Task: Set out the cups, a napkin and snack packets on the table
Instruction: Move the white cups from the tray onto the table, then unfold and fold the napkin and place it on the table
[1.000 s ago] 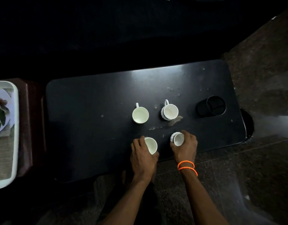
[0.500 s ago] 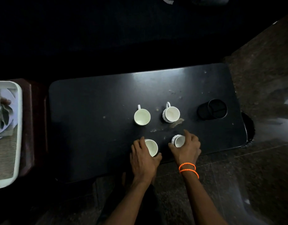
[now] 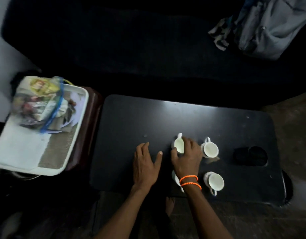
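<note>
Several white cups stand on the black table (image 3: 131, 118). My right hand (image 3: 187, 157) grips the far-left cup (image 3: 179, 145) by its rim. To its right sits the far-right cup (image 3: 210, 149). My right wrist, with orange bands, hides most of the near-left cup (image 3: 175, 177). The near-right cup (image 3: 215, 181) stands apart, handle toward me. My left hand (image 3: 145, 164) lies flat and spread on the table, holding nothing. On the white tray (image 3: 69, 149) at the left rest a clear bag of snack packets (image 3: 38, 102) and a white napkin (image 3: 19, 149).
A round black holder (image 3: 250, 156) sits on the table's right side. The tray rests on a dark red stand (image 3: 90, 126) left of the table. A grey garment (image 3: 262, 26) lies on the dark sofa behind. The floor is stone tile.
Both hands let go of the two near cups. My right hand reached forward onto the far-left cup; my left hand moved left, flat on the table. The view swung left, showing the tray.
</note>
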### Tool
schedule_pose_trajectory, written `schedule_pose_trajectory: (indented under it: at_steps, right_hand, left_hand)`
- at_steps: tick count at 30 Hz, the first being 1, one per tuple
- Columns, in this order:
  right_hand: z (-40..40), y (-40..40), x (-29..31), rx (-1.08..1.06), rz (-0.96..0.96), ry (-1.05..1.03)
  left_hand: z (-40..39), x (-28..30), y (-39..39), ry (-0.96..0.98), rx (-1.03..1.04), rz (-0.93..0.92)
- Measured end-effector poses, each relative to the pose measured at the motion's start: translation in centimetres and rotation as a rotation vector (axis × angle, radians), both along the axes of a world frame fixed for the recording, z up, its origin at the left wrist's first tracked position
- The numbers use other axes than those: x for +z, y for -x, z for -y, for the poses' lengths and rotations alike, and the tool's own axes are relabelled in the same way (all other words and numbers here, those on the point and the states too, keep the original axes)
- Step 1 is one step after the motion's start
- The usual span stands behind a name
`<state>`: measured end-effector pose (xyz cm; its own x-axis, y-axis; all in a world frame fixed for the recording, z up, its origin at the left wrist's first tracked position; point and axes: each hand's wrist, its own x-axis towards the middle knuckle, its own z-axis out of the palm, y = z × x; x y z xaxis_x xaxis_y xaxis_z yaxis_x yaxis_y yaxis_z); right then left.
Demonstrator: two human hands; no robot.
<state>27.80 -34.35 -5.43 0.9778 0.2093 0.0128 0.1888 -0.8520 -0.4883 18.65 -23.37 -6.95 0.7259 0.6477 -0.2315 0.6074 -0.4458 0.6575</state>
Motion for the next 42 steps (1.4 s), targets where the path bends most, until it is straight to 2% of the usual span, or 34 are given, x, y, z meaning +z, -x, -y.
schedule_pose_trajectory:
  at_steps: [5, 14, 17, 20, 24, 27, 31, 37, 39, 42]
  right_hand:
    - [-9.8, 2.3, 1.4, 0.274, -0.103, -0.043]
    - [-27.5, 10.8, 1.5, 0.719, -0.249, -0.215]
    - [-32.1, 13.1, 0.9, 0.845, -0.378, -0.145]
    - [-36.7, 14.3, 0.1, 0.89, -0.467, -0.018]
    - [-41.3, 15.5, -0.7, 0.767, -0.451, 0.089]
    - [-43.7, 16.7, -1.0, 0.672, -0.443, 0.187]
    - [-45.6, 17.5, -1.5, 0.55, -0.589, 0.264]
    - [-45.8, 17.8, -1.7, 0.504, -0.743, 0.012]
    - [-46.0, 17.6, -1.6, 0.469, -0.813, -0.069]
    - [-45.5, 17.2, -0.7, 0.257, -1.049, -0.3]
  left_hand:
    - [-7.8, 1.7, 2.3, 0.007, 0.166, 0.06]
    - [-23.0, 3.6, 12.1, -0.184, 0.483, 0.061]
    - [-27.0, 3.4, 15.2, -0.183, 0.583, 0.017]
    - [-30.2, 2.5, 17.2, -0.125, 0.572, -0.116]
    - [-32.4, 1.3, 18.5, -0.062, 0.486, -0.285]
    - [-32.9, 1.0, 19.0, -0.104, 0.456, -0.281]
    - [-33.1, 0.9, 19.7, -0.137, 0.428, -0.233]
    - [-32.9, 1.2, 20.0, -0.038, 0.565, -0.094]
    - [-32.5, 1.5, 20.0, 0.016, 0.696, -0.013]
    - [-31.3, 2.3, 19.7, 0.042, 1.029, 0.144]
